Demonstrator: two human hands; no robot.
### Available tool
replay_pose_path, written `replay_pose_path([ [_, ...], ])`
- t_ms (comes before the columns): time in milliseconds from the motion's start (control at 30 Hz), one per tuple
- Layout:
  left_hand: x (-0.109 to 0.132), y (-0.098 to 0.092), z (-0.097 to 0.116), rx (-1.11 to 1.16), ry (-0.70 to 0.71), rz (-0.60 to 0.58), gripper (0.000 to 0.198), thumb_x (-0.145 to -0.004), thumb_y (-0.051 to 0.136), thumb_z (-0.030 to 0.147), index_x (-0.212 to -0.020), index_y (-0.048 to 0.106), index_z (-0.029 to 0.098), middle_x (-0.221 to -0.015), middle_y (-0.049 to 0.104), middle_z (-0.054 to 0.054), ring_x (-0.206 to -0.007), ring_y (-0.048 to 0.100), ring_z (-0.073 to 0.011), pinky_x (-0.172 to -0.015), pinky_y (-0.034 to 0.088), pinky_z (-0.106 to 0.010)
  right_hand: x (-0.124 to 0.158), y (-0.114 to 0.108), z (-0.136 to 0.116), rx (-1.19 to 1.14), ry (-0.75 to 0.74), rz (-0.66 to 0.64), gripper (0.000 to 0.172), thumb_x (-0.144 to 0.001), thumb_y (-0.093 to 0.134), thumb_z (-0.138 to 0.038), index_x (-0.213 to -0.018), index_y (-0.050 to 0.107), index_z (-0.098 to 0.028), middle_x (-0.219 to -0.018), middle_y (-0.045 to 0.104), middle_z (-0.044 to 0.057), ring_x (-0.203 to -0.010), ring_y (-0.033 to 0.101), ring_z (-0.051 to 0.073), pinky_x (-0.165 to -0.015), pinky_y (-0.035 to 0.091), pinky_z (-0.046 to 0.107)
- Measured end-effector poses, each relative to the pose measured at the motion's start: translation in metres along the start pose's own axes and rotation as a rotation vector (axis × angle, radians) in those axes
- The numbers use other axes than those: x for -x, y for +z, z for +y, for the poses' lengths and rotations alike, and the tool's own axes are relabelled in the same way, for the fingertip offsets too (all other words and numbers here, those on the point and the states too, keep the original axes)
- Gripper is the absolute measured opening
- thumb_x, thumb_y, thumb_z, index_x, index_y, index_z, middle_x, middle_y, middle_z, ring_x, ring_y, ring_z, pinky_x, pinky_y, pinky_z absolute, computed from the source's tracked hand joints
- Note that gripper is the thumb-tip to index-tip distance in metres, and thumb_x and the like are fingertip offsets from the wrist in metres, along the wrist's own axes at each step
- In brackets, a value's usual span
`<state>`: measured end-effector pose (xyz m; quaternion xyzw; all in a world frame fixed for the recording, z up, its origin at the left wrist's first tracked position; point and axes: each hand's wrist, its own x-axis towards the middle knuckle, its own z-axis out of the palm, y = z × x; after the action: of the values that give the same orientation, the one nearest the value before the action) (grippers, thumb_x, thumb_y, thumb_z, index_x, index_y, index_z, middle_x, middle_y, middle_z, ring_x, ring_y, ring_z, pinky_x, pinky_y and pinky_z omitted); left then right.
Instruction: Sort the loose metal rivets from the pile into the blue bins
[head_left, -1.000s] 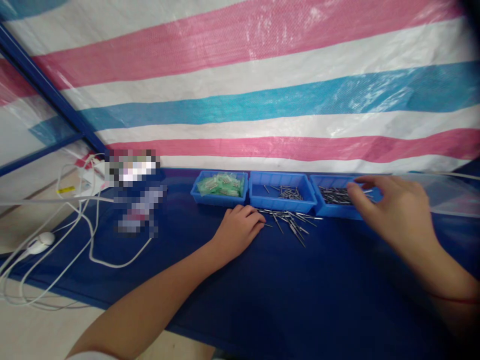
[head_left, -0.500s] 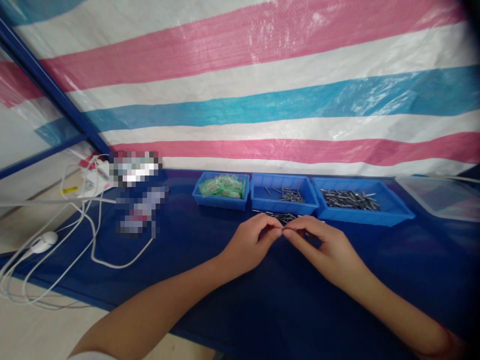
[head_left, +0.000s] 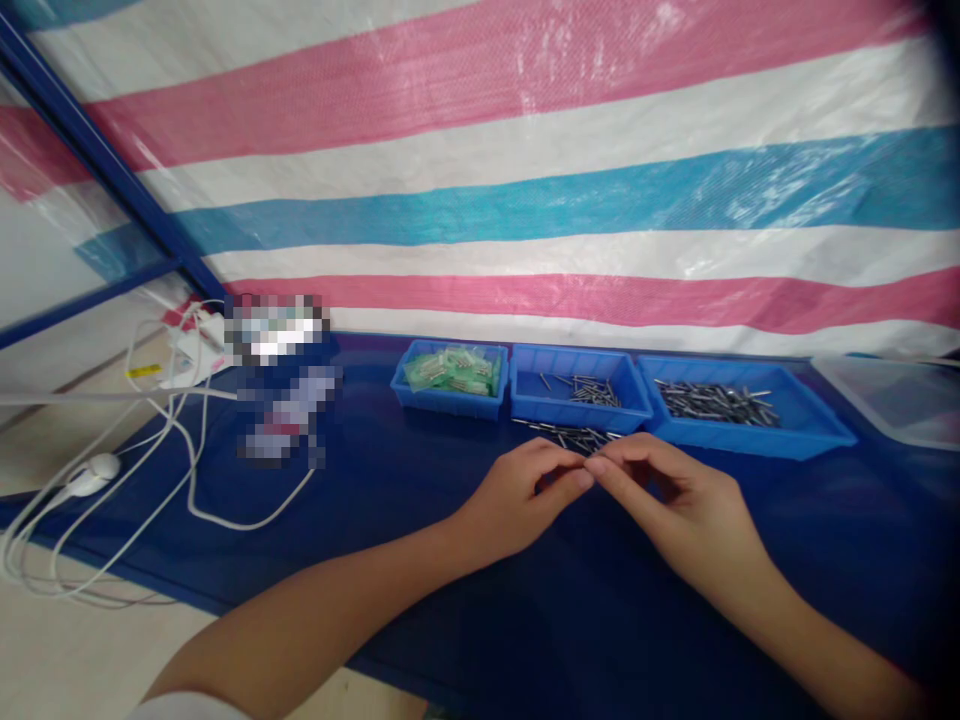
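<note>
Striped cloth (head_left: 480,215) hangs behind middle trays (head_left: 555,406), maybe near for reaching; left hand (head_left: 521,500) and right hand (head_left: 697,510) pinch, can't tell what.

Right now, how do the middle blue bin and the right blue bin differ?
The middle bin looks narrower; the right bin looks wider. The middle bin holds a smaller heap of metal pieces than the right bin. Pieces lie mostly toward the right in the middle bin, toward the left in the right bin. Both are blue and open-topped.
</note>
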<state>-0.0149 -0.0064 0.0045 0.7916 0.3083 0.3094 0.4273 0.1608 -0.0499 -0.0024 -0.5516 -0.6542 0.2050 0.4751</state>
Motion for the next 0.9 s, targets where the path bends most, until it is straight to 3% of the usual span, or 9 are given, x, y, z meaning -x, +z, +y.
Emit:
replay_pose_path([
  [167, -0.001, -0.001, 0.0, 0.018, -0.002, 0.033, 0.02, -0.088, 0.06, 0.033, -0.091, 0.063, 0.014, -0.084, 0.058, -0.002, -0.073, 0.053, -0.0113, -0.067, 0.043, -0.022, 0.001, -0.003, -0.002, 0.01, -0.078, -0.027, 0.006, -0.086, 0.061, -0.03, -0.089, 0.064, -0.026, -0.083, 0.065, 0.0, -0.075, 0.059, 0.014, -0.067, 0.047, 0.027],
  [333, -0.001, -0.001, 0.0, 0.03, -0.044, 0.167, 0.018, -0.086, 0.063, 0.032, -0.09, 0.06, 0.015, -0.083, 0.06, -0.001, -0.073, 0.054, -0.0116, -0.068, 0.044, -0.022, -0.003, -0.008, -0.004, 0.057, -0.089, -0.097, 0.009, -0.088, 0.058, -0.031, -0.092, 0.064, -0.026, -0.085, 0.066, 0.0, -0.076, 0.06, 0.015, -0.067, 0.047, 0.027],
  [433, -0.001, -0.004, 0.001, -0.036, -0.023, 0.169, 0.021, -0.086, 0.062, 0.033, -0.097, 0.061, 0.015, -0.086, 0.062, -0.003, -0.077, 0.057, -0.0136, -0.07, 0.045, -0.024, -0.009, -0.013, -0.003, 0.101, -0.106, -0.157, 0.013, -0.088, 0.056, -0.033, -0.089, 0.065, -0.024, -0.084, 0.066, 0.001, -0.078, 0.061, 0.016, -0.07, 0.047, 0.028],
  [533, -0.002, -0.009, 0.0, -0.202, 0.077, 0.125, 0.028, -0.087, 0.061, 0.033, -0.109, 0.06, 0.016, -0.095, 0.064, -0.005, -0.089, 0.059, -0.0173, -0.083, 0.046, -0.029, -0.02, -0.03, 0.005, 0.185, -0.09, -0.048, 0.018, -0.088, 0.056, -0.037, -0.087, 0.066, -0.022, -0.086, 0.068, 0.003, -0.079, 0.06, 0.017, -0.072, 0.045, 0.029],
  [700, -0.003, -0.017, -0.007, -0.581, 0.149, 0.03, 0.03, -0.091, 0.055, 0.036, -0.116, 0.061, 0.02, -0.118, 0.06, -0.008, -0.11, 0.051, -0.0239, -0.096, 0.04, -0.039, -0.043, -0.078, 0.04, 0.558, 0.13, 0.284, 0.027, -0.082, 0.055, -0.044, -0.084, 0.068, -0.021, -0.075, 0.067, 0.004, -0.065, 0.058, 0.018, -0.062, 0.04, 0.03],
  [800, -0.002, -0.018, -0.011, -0.722, 0.111, -0.022, 0.033, -0.092, 0.052, 0.038, -0.121, 0.059, 0.022, -0.128, 0.056, -0.007, -0.117, 0.048, -0.0256, -0.097, 0.04, -0.041, -0.051, -0.102, 0.066, 0.834, 0.186, 0.301, 0.034, -0.081, 0.049, -0.046, -0.084, 0.069, -0.02, -0.075, 0.068, 0.008, -0.072, 0.061, 0.024, -0.061, 0.037, 0.032],
  [900, -0.001, -0.018, -0.015, -0.809, 0.091, -0.058, 0.036, -0.094, 0.049, 0.04, -0.124, 0.056, 0.023, -0.133, 0.053, -0.006, -0.119, 0.047, -0.026, -0.095, 0.041, -0.042, -0.053, -0.112, 0.084, 1.097, 0.208, 0.218, 0.045, -0.086, 0.038, -0.05, -0.085, 0.072, -0.02, -0.081, 0.069, 0.012, -0.074, 0.06, 0.029, -0.058, 0.034, 0.035],
])
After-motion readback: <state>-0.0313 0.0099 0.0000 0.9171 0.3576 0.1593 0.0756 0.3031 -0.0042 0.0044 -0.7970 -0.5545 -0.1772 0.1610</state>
